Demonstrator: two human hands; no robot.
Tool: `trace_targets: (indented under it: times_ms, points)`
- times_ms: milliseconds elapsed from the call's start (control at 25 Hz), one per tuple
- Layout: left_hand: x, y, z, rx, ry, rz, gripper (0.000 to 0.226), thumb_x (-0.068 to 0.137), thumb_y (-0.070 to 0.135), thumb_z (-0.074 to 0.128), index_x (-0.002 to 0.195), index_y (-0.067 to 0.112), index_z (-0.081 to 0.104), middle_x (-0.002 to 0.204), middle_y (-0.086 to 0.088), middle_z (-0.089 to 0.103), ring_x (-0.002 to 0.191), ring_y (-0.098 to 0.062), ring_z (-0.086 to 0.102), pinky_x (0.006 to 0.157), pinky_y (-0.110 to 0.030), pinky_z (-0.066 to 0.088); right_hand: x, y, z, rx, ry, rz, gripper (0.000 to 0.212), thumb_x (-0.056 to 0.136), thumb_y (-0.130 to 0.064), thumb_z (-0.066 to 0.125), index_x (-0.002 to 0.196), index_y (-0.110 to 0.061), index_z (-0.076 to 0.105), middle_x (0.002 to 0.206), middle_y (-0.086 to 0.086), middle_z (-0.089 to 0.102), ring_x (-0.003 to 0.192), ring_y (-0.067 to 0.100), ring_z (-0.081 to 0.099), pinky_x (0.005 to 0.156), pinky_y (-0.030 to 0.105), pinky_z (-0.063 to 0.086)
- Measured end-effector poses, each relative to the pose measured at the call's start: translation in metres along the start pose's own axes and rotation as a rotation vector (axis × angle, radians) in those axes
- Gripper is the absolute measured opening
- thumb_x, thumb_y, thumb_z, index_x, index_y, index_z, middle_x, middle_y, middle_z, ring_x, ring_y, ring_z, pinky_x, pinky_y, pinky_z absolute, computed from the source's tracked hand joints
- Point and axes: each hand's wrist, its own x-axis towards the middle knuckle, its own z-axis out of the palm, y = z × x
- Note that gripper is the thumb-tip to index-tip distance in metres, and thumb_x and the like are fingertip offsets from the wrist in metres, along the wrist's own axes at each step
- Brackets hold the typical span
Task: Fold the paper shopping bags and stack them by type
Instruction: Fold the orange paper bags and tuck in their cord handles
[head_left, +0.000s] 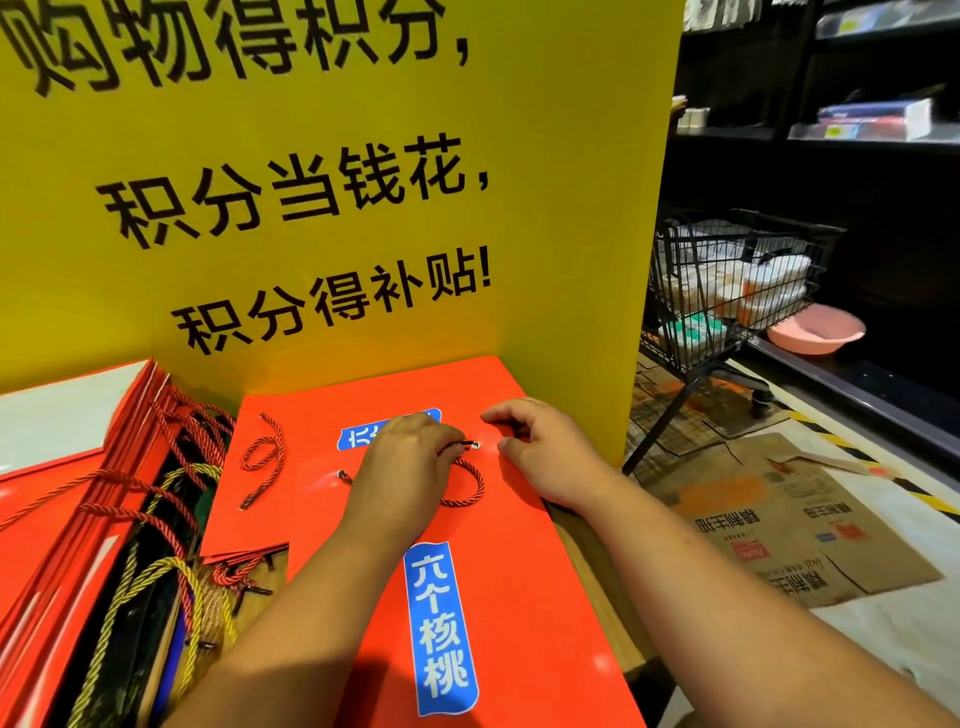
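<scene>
From the head camera, you are leaning over 2 flat orange paper bags lying on the counter (597, 540), one on top of the other, in front of a tall yellow sign (322, 208). The top bag (519, 597) is lying flat under both your forearms, its blue label (441, 629) running lengthwise toward you. The lower bag (291, 415) is showing beyond and to the left of it, with a loose red cord (265, 457) coiled on its face.

Your left hand (405, 467) is resting on the top bag, its grip pinched closed on the end of the red rope handle (467, 483), right at the metal eyelet (475, 445). The rest of that handle is looping just beside your wrist.

Your right hand (545, 447) is lying on the same bag just right of the eyelet, fingers curled loosely, holding nothing.

To your left, a leaning stack of red bags (93, 519) with red and gold cords is sitting near your left forearm. To the right, a shopping cart (727, 280), a pink basin (815, 327) and flattened cardboard (810, 530) are lying on the floor.
</scene>
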Motion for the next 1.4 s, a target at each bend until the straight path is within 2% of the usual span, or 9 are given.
trace_targets:
  times_ms: [120, 360, 600, 760, 880, 960, 1120, 1280, 1400]
  points:
    - [0.001, 0.002, 0.001, -0.036, -0.002, -0.012, 0.018, 0.081, 0.023, 0.063, 0.089, 0.018, 0.078, 0.079, -0.002, 0.066, 0.078, -0.026, 0.064, 0.07, -0.038, 0.052, 0.0, -0.001, 0.0, -0.01, 0.001, 0.001, 0.038, 0.084, -0.005, 0.065, 0.116, -0.026, 0.07, 0.11, -0.019, 0.058, 0.115, 0.012, 0.059, 0.103, 0.05, 0.043]
    - [0.004, 0.003, 0.008, 0.045, -0.024, 0.085, 0.011, 0.079, 0.009, 0.073, 0.088, 0.012, 0.078, 0.077, -0.008, 0.062, 0.074, -0.031, 0.063, 0.065, -0.038, 0.052, 0.001, 0.001, 0.003, -0.021, 0.013, -0.018, 0.039, 0.084, -0.006, 0.063, 0.116, -0.026, 0.07, 0.117, -0.01, 0.065, 0.115, 0.014, 0.059, 0.101, 0.051, 0.044]
    - [0.009, 0.004, 0.012, 0.267, -0.11, 0.198, 0.011, 0.069, -0.005, 0.072, 0.072, 0.005, 0.068, 0.077, -0.011, 0.054, 0.071, -0.033, 0.055, 0.061, -0.043, 0.051, 0.002, 0.002, 0.005, -0.02, 0.022, -0.028, 0.039, 0.083, -0.006, 0.06, 0.115, -0.025, 0.07, 0.117, -0.006, 0.067, 0.114, 0.015, 0.06, 0.099, 0.052, 0.045]
    - [0.009, 0.008, 0.013, 0.113, -0.066, 0.124, 0.017, 0.071, -0.003, 0.076, 0.082, 0.009, 0.075, 0.078, -0.01, 0.063, 0.074, -0.032, 0.062, 0.065, -0.036, 0.05, 0.001, 0.002, 0.004, -0.036, 0.013, -0.03, 0.039, 0.083, -0.008, 0.06, 0.116, -0.025, 0.069, 0.116, -0.008, 0.065, 0.114, 0.015, 0.059, 0.099, 0.052, 0.044]
    - [0.008, 0.014, 0.01, -0.175, -0.031, -0.054, 0.019, 0.077, 0.009, 0.08, 0.094, 0.014, 0.072, 0.079, 0.0, 0.071, 0.077, -0.018, 0.065, 0.074, -0.031, 0.048, 0.002, 0.0, 0.005, -0.007, 0.023, -0.035, 0.04, 0.077, -0.019, 0.055, 0.114, -0.029, 0.069, 0.112, -0.013, 0.064, 0.112, 0.013, 0.06, 0.098, 0.051, 0.046]
    - [0.007, 0.013, 0.01, -0.22, -0.021, -0.073, 0.014, 0.077, 0.013, 0.081, 0.087, 0.017, 0.071, 0.076, 0.007, 0.07, 0.07, -0.009, 0.059, 0.071, -0.03, 0.047, 0.002, 0.0, 0.005, -0.007, 0.021, -0.041, 0.04, 0.077, -0.019, 0.055, 0.113, -0.03, 0.068, 0.108, -0.017, 0.061, 0.11, 0.013, 0.061, 0.097, 0.051, 0.046]
    - [0.004, 0.008, 0.006, -0.223, 0.034, -0.093, 0.01, 0.077, 0.009, 0.079, 0.081, 0.018, 0.077, 0.077, 0.007, 0.072, 0.069, -0.001, 0.055, 0.068, -0.006, 0.037, 0.002, 0.002, 0.005, -0.006, 0.026, -0.05, 0.04, 0.077, -0.018, 0.055, 0.113, -0.03, 0.068, 0.108, -0.019, 0.058, 0.113, 0.013, 0.06, 0.098, 0.052, 0.045]
    - [0.003, 0.002, 0.005, -0.16, 0.012, -0.036, 0.011, 0.082, 0.006, 0.074, 0.088, 0.014, 0.078, 0.085, 0.002, 0.074, 0.082, -0.014, 0.065, 0.076, -0.018, 0.04, 0.002, 0.001, 0.005, -0.005, 0.021, -0.031, 0.041, 0.078, -0.017, 0.055, 0.114, -0.031, 0.068, 0.113, -0.018, 0.059, 0.117, 0.013, 0.058, 0.101, 0.052, 0.043]
    - [0.004, 0.005, 0.005, -0.116, 0.034, -0.036, 0.011, 0.083, 0.007, 0.073, 0.09, 0.015, 0.076, 0.085, 0.001, 0.071, 0.08, -0.017, 0.064, 0.072, -0.017, 0.036, 0.002, 0.002, 0.005, 0.008, 0.026, -0.03, 0.041, 0.078, -0.016, 0.056, 0.114, -0.032, 0.068, 0.112, -0.019, 0.059, 0.117, 0.012, 0.058, 0.102, 0.052, 0.043]
